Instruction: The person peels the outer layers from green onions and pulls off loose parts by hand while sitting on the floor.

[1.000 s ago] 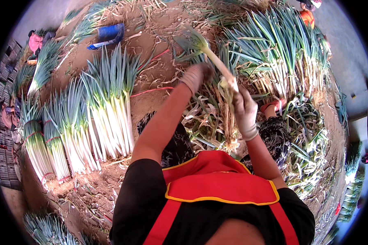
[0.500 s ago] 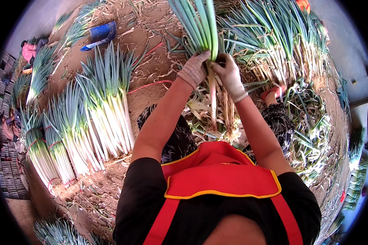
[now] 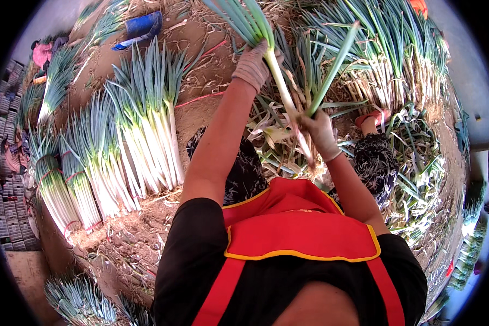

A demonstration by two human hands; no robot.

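Observation:
My left hand [image 3: 254, 66], in a pale striped glove, is closed around a long green onion [image 3: 280, 82] just below where its leaves fan out. The white stalk slants down toward my lap, its root end over the peelings. Lower on that stalk, my right hand [image 3: 321, 135], in a white glove, is closed on a single green leaf [image 3: 336, 69]. The leaf sticks up and to the right, apart from the other leaves. Its lower end is at the stalk; whether it is still joined there is hidden by the fingers.
Cleaned green onions [image 3: 146, 130] stand in a row at the left, beside banded bundles [image 3: 51, 179]. Unpeeled ones [image 3: 386, 60] are stacked at the far right. Peelings [image 3: 413, 179] cover the ground by my right leg. A blue plastic piece [image 3: 141, 28] lies at the far left.
My hands were together at the stalk's neck. My right hand has moved down the stalk, drawing one leaf away from the rest; my left hand has moved slightly up and left with the onion.

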